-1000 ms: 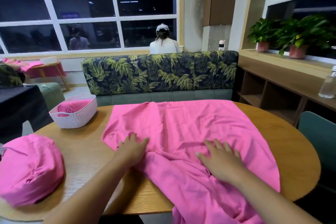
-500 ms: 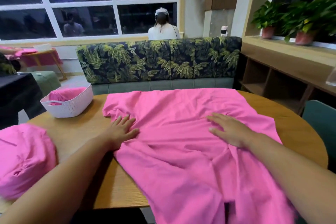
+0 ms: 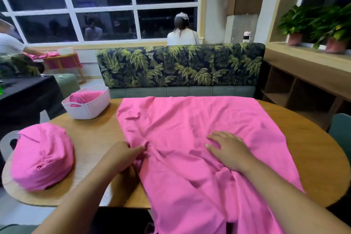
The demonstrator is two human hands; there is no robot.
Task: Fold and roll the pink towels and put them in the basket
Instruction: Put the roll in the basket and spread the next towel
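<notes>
Found pink towel (image 3: 199, 129) spread across table (image 3: 313, 157), near end hanging off the edge. Pinched its left edge with left hand (image 3: 121, 156); pressed it flat with right hand (image 3: 229, 150), fingers straight. Called for wrinkles smoothed outward — edges squared before any fold. Noted basket (image 3: 89, 108) at far left.

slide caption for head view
Pink cloth towel spread on the wooden table: left hand pinches it, right hand rests flat.

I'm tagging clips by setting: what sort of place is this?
Probably a café-style lounge or common room: a palm-print booth sofa behind the wooden table, another person seated beyond it, potted plants on the window ledge.
</notes>
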